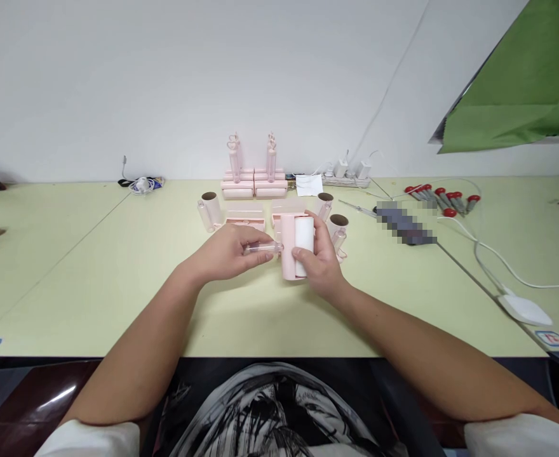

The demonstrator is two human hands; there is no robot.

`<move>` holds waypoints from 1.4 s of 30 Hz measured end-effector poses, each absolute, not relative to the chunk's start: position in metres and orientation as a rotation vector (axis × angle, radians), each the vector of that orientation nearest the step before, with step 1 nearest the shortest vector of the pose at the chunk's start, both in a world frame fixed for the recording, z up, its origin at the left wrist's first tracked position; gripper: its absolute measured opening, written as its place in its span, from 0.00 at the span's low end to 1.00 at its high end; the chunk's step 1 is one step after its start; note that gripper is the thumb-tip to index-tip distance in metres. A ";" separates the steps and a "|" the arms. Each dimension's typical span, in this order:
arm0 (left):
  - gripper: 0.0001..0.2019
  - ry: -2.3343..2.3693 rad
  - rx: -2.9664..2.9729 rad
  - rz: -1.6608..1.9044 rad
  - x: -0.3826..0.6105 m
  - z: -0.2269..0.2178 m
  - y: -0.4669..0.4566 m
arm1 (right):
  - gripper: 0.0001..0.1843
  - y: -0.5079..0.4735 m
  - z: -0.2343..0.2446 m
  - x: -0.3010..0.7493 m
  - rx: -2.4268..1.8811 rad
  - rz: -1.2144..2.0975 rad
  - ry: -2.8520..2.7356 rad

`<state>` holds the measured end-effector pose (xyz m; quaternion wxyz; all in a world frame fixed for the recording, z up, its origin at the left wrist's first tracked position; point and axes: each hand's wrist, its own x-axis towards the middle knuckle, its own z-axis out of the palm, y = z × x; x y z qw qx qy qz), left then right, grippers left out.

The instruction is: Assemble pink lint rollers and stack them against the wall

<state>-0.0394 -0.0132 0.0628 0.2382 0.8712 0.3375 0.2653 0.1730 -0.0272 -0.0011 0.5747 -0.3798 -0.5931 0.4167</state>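
Observation:
Above the table, both hands are on what looks like a pink lint roller. My left hand (225, 254) is closed around its clear pinkish handle (262, 247), which points sideways. The handle's tip meets the left side of the pink case (288, 254); whether they are joined I cannot tell. My right hand (326, 266) grips the case from the right, thumb across the white roll (304, 235) that shows in its opening. Just behind the hands lie open pink cases (244, 214), partly covered by the hands and the held case.
Loose rolls with brown cores (210, 206) and clear handles flank the cases. Finished-looking pink rollers (270, 184) stand by the wall. A power strip (350, 181), red-handled tools (446, 197), a pixelated dark object (406, 225) and a white charger (525, 309) with cables lie rightward.

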 end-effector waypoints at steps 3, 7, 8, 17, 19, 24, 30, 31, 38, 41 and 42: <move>0.15 0.920 2.389 0.792 -0.039 0.062 -0.013 | 0.38 -0.028 -0.001 0.173 -0.861 1.009 -1.327; 0.16 0.947 2.400 0.907 -0.041 0.059 -0.011 | 0.39 -0.027 -0.002 0.174 -0.827 1.025 -1.290; 0.17 0.944 2.404 0.934 -0.041 0.058 -0.010 | 0.40 -0.027 -0.002 0.174 -0.832 1.023 -1.295; 0.16 0.837 2.527 0.947 -0.044 0.058 -0.008 | 0.41 -0.031 -0.001 0.174 -0.856 1.003 -1.336; 0.16 0.823 2.547 0.942 -0.044 0.058 -0.008 | 0.41 -0.031 -0.001 0.174 -0.851 1.003 -1.340; 0.16 0.819 2.546 0.951 -0.045 0.058 -0.008 | 0.40 -0.029 -0.002 0.173 -0.828 0.976 -1.329; 0.15 0.859 2.393 0.867 -0.042 0.061 -0.012 | 0.40 -0.030 -0.001 0.173 -0.834 0.999 -1.340; 0.15 0.860 2.380 0.863 -0.042 0.061 -0.013 | 0.40 -0.030 -0.001 0.173 -0.839 0.995 -1.346; 0.15 0.922 2.381 0.770 -0.041 0.061 -0.012 | 0.40 -0.031 -0.001 0.174 -0.863 0.931 -1.459; 0.15 0.939 2.370 0.728 -0.041 0.059 -0.011 | 0.40 -0.030 -0.004 0.174 -0.900 0.926 -1.482; 0.15 0.940 2.369 0.721 -0.040 0.058 -0.011 | 0.40 -0.029 -0.004 0.174 -0.916 0.925 -1.483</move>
